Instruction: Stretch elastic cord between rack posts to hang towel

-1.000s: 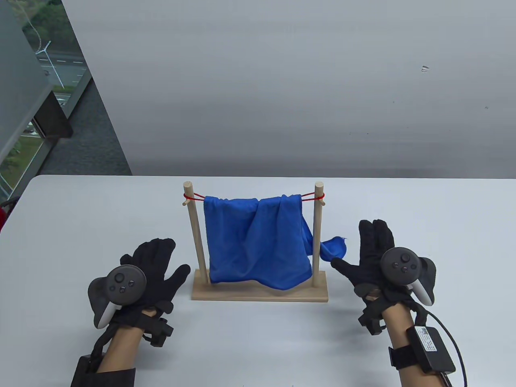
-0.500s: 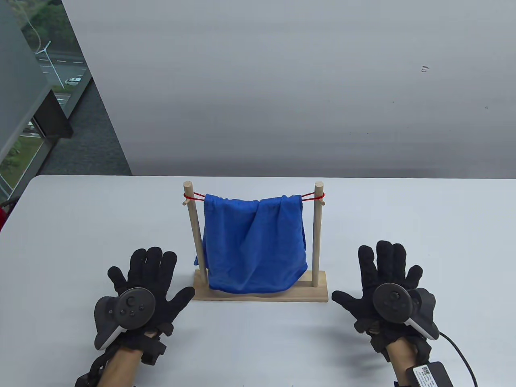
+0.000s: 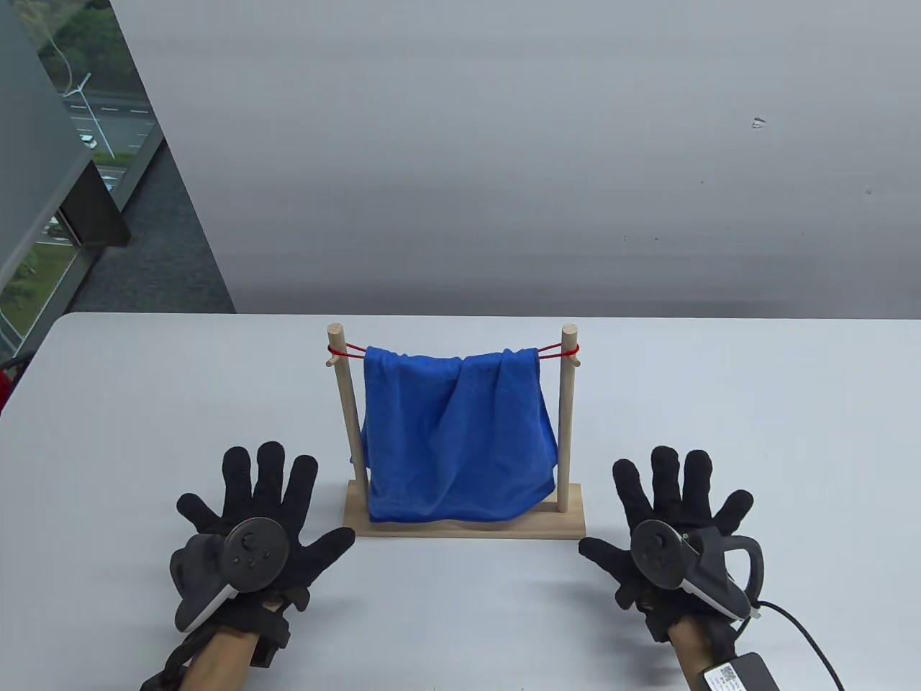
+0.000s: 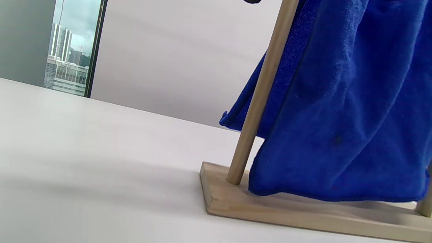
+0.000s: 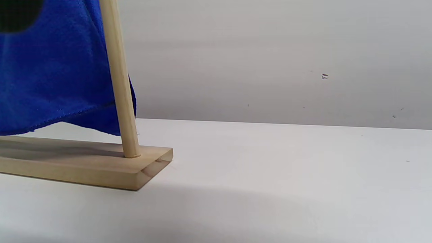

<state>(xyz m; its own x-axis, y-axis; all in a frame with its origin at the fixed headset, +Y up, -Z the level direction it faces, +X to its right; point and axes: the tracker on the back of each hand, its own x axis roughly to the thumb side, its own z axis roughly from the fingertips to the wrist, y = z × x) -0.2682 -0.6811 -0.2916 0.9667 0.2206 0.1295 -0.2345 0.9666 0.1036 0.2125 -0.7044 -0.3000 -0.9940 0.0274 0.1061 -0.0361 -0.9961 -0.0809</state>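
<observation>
A blue towel (image 3: 457, 432) hangs over a red elastic cord (image 3: 550, 350) stretched between the two posts of a wooden rack (image 3: 464, 527) at the table's middle. The towel (image 4: 337, 101) and left post (image 4: 260, 98) fill the left wrist view; the right post (image 5: 119, 84) and towel edge (image 5: 50, 67) show in the right wrist view. My left hand (image 3: 259, 518) lies flat on the table left of the rack's base, fingers spread, holding nothing. My right hand (image 3: 673, 515) lies flat to the right of the base, fingers spread, holding nothing.
The white table (image 3: 144, 403) runs to a grey wall behind. A window (image 3: 65, 144) is at the far left. A cable (image 3: 806, 633) trails from my right wrist at the bottom right.
Both hands have drawn back from the rack and come down flat on the table with fingers spread. The towel's loose right corner has settled inside the posts.
</observation>
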